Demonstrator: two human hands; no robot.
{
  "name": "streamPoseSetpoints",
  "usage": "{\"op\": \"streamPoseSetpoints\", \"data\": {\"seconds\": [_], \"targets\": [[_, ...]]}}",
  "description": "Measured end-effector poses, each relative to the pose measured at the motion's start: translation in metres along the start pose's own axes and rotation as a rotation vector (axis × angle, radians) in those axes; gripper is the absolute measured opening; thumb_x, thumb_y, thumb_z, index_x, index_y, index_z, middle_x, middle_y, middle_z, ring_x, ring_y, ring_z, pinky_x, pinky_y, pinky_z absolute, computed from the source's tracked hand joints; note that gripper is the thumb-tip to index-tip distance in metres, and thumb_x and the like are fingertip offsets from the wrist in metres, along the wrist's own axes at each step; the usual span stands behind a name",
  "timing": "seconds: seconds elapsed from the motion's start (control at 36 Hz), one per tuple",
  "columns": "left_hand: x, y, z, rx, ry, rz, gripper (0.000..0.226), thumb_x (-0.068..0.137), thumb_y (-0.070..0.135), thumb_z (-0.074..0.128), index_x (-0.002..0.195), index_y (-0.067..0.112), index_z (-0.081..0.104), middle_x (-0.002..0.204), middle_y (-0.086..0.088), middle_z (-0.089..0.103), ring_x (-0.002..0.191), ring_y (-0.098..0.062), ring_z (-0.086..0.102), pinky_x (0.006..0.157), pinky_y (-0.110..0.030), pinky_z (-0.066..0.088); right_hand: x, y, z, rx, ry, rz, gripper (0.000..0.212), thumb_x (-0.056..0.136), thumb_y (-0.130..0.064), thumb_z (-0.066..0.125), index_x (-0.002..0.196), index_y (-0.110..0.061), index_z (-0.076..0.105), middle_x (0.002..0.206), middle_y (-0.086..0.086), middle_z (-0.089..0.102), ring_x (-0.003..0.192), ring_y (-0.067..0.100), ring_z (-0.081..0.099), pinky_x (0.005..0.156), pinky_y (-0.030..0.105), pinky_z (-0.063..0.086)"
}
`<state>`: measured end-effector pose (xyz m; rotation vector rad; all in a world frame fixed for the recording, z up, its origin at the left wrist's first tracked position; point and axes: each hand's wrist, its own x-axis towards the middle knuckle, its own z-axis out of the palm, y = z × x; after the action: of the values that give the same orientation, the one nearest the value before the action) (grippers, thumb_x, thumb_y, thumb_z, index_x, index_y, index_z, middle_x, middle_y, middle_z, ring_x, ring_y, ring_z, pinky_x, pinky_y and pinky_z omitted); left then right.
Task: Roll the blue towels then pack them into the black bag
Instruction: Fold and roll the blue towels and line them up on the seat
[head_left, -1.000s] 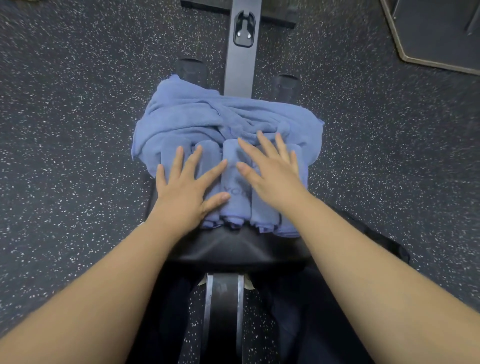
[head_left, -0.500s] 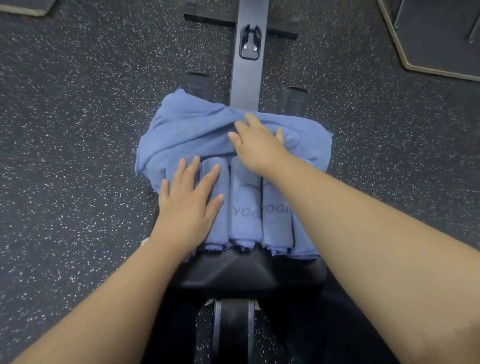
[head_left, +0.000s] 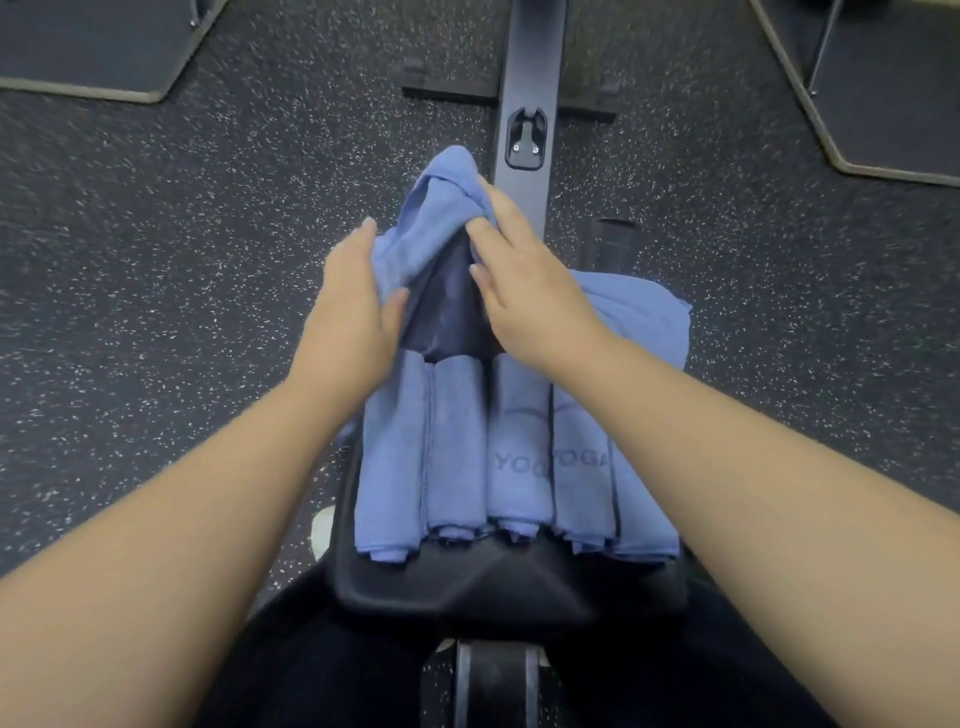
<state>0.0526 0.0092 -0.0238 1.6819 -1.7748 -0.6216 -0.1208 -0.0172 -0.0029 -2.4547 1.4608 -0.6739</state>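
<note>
A black padded counter (head_left: 467, 587) runs away from the person, its seat carrying a row of rolled blue towels (head_left: 514, 452) packed side by side, two of them showing the word YOGA. Beyond the rolls a bare patch of the dark pad shows between the hands. Above that patch a loose blue towel (head_left: 436, 208) is lifted off the pad; the left hand (head_left: 353, 306) grips its left side with thumb and fingers curled round the cloth, and the right hand (head_left: 524, 280) pinches its upper edge, fingers closed on the fabric. More unrolled blue cloth (head_left: 639, 312) lies spread to the right, behind the right wrist, partly hidden by the arm.

A grey metal rail (head_left: 530, 73) with a small bracket (head_left: 525, 137) extends from the far end of the counter, crossing a flat foot bar. The floor (head_left: 156, 291) is dark rubber flecked with white specks. Two dark mats with pale bevelled edges sit in the far corners, one at the upper left (head_left: 88, 47) and one at the upper right (head_left: 883, 88), the latter with thin metal legs standing on it. The black bag cannot be made out with certainty
</note>
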Motion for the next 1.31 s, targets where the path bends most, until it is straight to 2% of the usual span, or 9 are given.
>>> {"op": "streamPoseSetpoints", "data": {"seconds": [0.17,0.31,0.39,0.44,0.5,0.72,1.0,1.11,1.31], "targets": [[0.042,0.008,-0.012,-0.07,-0.154,0.055,0.077,0.098,0.013,0.05,0.153,0.018,-0.003,0.159,0.005,0.011,0.133,0.009,0.013,0.099,-0.006,0.01,-0.002,0.0,0.0,0.025,-0.008,-0.006,0.024,0.094,-0.007,0.043,0.118,-0.003,0.049,0.159,0.004,0.015,0.13,0.031,0.042,0.09,0.05,0.045],[0.064,-0.001,-0.015,-0.04,-0.366,-0.022,0.094,0.094,0.026,0.058,0.15,0.025,-0.018,0.148,0.005,0.038,0.145,-0.023,0.02,0.118,-0.041,0.015,-0.003,0.0,0.003,0.056,-0.039,-0.027,0.023,0.094,-0.009,0.044,0.117,-0.005,0.047,0.16,0.002,0.01,0.133,0.031,0.038,0.092,0.05,0.044],[0.067,-0.002,-0.016,0.034,-0.392,-0.045,0.074,0.092,0.027,0.061,0.151,0.021,0.016,0.118,0.005,0.053,0.113,-0.015,0.048,0.089,-0.019,0.029,-0.002,0.001,0.005,0.069,-0.039,-0.049,0.022,0.093,-0.008,0.045,0.115,-0.004,0.047,0.16,0.005,0.011,0.135,0.031,0.036,0.092,0.052,0.044],[0.065,-0.004,-0.017,0.139,-0.38,0.027,0.035,0.089,0.028,0.065,0.119,0.017,0.05,0.097,0.002,0.054,0.094,-0.021,0.051,0.068,-0.024,0.027,-0.001,0.002,0.005,0.074,-0.027,-0.026,0.024,0.092,-0.008,0.045,0.116,-0.005,0.047,0.16,0.006,0.011,0.133,0.034,0.038,0.093,0.053,0.044],[0.06,-0.011,-0.021,0.223,-0.378,0.1,0.017,0.087,0.027,0.067,0.085,0.019,0.053,0.083,0.0,0.055,0.084,-0.025,0.051,0.064,-0.03,0.028,-0.002,0.002,0.005,0.056,-0.02,0.006,0.027,0.093,-0.011,0.045,0.12,-0.007,0.045,0.16,0.005,0.011,0.129,0.037,0.041,0.093,0.053,0.044],[0.046,-0.033,-0.048,0.25,-0.087,0.048,0.016,0.087,0.022,0.063,0.079,0.015,0.051,0.085,-0.003,0.048,0.084,-0.028,0.048,0.073,-0.04,0.042,-0.01,-0.001,0.003,-0.06,-0.065,0.183,0.054,0.097,-0.02,0.046,0.147,-0.018,0.027,0.158,0.003,0.013,0.129,0.035,0.04,0.094,0.045,0.044],[0.05,0.0,-0.087,0.066,0.327,0.054,0.018,0.087,0.015,0.048,0.102,0.019,0.056,0.102,-0.004,0.058,0.091,-0.022,0.052,0.074,-0.03,0.037,0.003,-0.036,-0.024,-0.073,-0.019,0.232,0.059,0.1,-0.026,0.044,0.151,-0.016,0.016,0.161,-0.002,-0.003,0.133,0.03,0.035,0.101,0.041,0.038],[0.051,0.019,-0.108,0.102,0.331,0.121,0.021,0.085,0.013,0.05,0.103,0.017,0.059,0.104,-0.008,0.057,0.094,-0.023,0.052,0.078,-0.03,0.037,0.005,-0.046,-0.039,-0.071,0.032,0.249,0.058,0.099,-0.024,0.044,0.15,-0.017,0.017,0.161,-0.002,-0.001,0.13,0.031,0.038,0.097,0.043,0.042],[0.022,0.065,-0.14,0.034,0.318,0.111,0.008,0.084,0.014,0.051,0.09,0.018,0.053,0.096,-0.005,0.056,0.085,-0.022,0.051,0.073,-0.033,0.038,-0.015,-0.073,-0.082,0.088,0.241,0.192,0.045,0.093,-0.014,0.058,0.137,-0.011,0.047,0.139,0.006,0.045,0.117,0.021,0.045,0.087,0.027,0.036]]}}
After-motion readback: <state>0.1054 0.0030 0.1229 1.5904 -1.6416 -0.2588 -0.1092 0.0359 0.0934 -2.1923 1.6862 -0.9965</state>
